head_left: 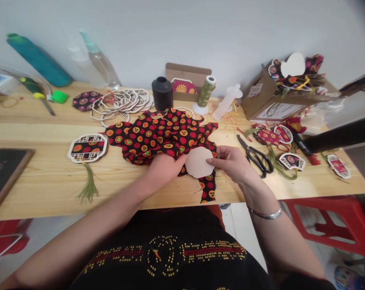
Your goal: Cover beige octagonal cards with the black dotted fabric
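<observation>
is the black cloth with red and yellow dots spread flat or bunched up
Bunched up: the black cloth lies in raised, uneven folds.

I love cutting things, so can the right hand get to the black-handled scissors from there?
Probably yes: the black-handled scissors lie close beside the right hand, with nothing seen between them. It's pinching the cream card, though, so it might have to let go first.

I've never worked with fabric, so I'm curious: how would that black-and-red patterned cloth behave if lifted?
The patterned cloth would probably droop, since it lies bunched in soft folds. It looks thin, so it's likely light. The narrow strip at its front would likely dangle.
</observation>
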`<move>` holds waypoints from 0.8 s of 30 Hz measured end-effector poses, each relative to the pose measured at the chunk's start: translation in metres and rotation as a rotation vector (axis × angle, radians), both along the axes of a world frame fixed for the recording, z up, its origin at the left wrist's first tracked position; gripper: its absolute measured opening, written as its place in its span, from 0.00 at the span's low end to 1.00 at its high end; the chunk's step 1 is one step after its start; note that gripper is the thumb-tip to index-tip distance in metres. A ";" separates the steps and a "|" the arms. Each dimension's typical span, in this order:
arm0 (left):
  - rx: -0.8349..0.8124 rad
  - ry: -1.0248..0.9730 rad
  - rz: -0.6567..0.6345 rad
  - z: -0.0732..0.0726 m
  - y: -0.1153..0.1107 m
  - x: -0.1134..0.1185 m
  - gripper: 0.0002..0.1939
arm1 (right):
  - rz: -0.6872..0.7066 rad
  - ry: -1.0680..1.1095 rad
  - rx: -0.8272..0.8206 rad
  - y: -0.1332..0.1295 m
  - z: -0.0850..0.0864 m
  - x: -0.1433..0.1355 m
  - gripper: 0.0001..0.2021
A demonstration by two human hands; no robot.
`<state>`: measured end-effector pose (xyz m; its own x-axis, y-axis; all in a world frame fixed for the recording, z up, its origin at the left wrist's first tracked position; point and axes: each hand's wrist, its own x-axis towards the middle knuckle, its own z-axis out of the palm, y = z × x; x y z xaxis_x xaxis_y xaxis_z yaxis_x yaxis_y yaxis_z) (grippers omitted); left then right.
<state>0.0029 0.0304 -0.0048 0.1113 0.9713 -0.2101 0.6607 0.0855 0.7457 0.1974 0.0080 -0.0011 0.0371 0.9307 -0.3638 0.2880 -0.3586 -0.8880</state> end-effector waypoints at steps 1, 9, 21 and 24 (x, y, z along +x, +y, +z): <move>-0.006 -0.051 0.007 0.001 0.000 -0.001 0.12 | -0.011 0.058 -0.026 0.000 0.000 0.001 0.13; -0.389 -0.994 0.149 0.009 0.000 0.002 0.22 | -0.057 0.334 -0.137 0.002 0.001 0.006 0.11; -0.827 -1.093 0.311 0.019 -0.003 -0.001 0.14 | -0.024 0.412 -0.216 0.004 -0.004 0.009 0.13; -0.912 -1.051 0.280 0.022 -0.005 -0.002 0.13 | 0.005 0.424 -0.219 0.004 -0.003 0.009 0.12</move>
